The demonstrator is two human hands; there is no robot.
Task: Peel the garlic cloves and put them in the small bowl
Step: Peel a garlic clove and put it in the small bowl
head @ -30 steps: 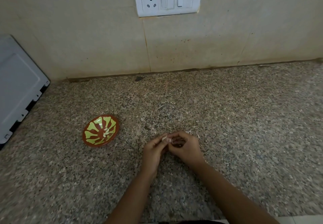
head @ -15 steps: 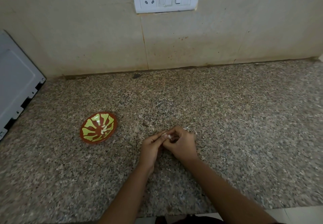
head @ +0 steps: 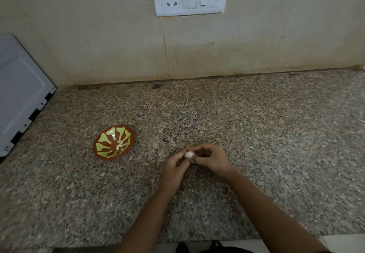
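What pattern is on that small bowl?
The small bowl is reddish-brown with yellow-green wedges fanning out from its centre, seen in the head view.

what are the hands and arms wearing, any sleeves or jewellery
The left hand and right hand are ungloved, and neither wrist shows a watch or bangle. Both forearms are uncovered to the frame edge, no sleeve in view. Rings are too small to tell.

no readable text, labels or numbers
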